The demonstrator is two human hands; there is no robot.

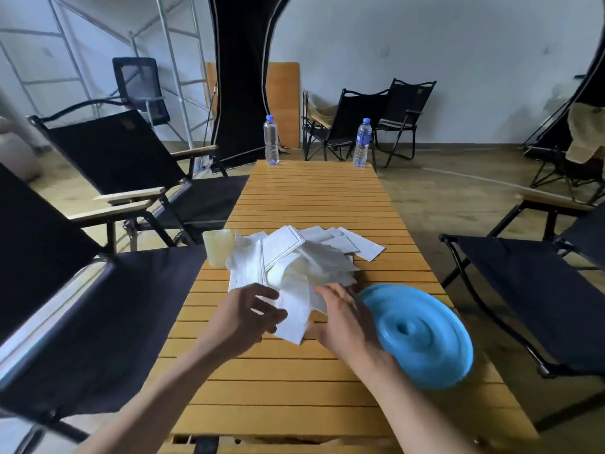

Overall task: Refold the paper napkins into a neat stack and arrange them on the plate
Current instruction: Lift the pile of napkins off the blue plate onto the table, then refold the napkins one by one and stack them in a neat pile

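White paper napkins [294,263] sprawl on the yellow slatted worktop [294,371] beside the round blue plastic plate [429,352], left grip [248,314] pinching one, seemingly for refolding, right grip [340,311] spread flat, steadying the rest.

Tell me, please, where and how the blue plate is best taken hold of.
Probably the plate by its near right rim, with the right hand coming from the right. It is shallow and lies flat near the right edge of the table, and the napkins crowd its left side.
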